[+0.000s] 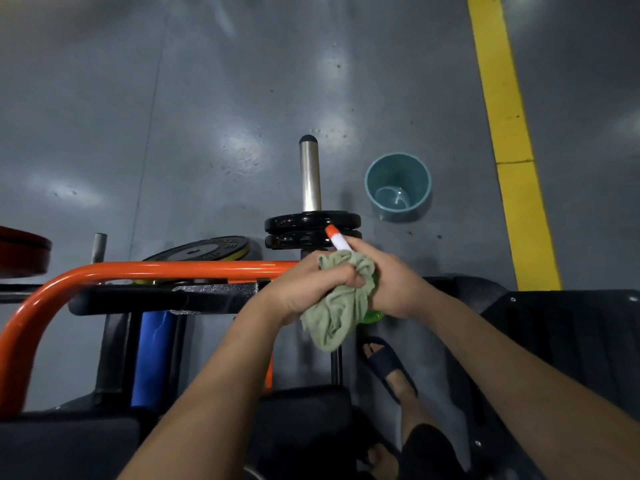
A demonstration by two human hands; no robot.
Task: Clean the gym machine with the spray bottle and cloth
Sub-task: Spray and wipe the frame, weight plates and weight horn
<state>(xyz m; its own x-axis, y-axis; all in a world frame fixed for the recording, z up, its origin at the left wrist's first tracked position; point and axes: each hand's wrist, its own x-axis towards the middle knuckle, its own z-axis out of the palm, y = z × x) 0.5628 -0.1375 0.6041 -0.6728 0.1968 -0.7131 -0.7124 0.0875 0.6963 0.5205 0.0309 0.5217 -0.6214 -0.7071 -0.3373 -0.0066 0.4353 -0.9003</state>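
The left hand (311, 289) curls its fingers tight around the bunched green cloth (337, 317), thumb pressed on top; the rest hangs below the fist. The right hand (393, 282) wraps the spray bottle (338, 241), whose orange-tipped nozzle juts past its fingers, against the cloth, above the gym machine's orange bar (173, 270) and near the weight plates (311, 221)

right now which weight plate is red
The red plate is at the far left edge; the stacked pair is black, the flat plate black with yellow.
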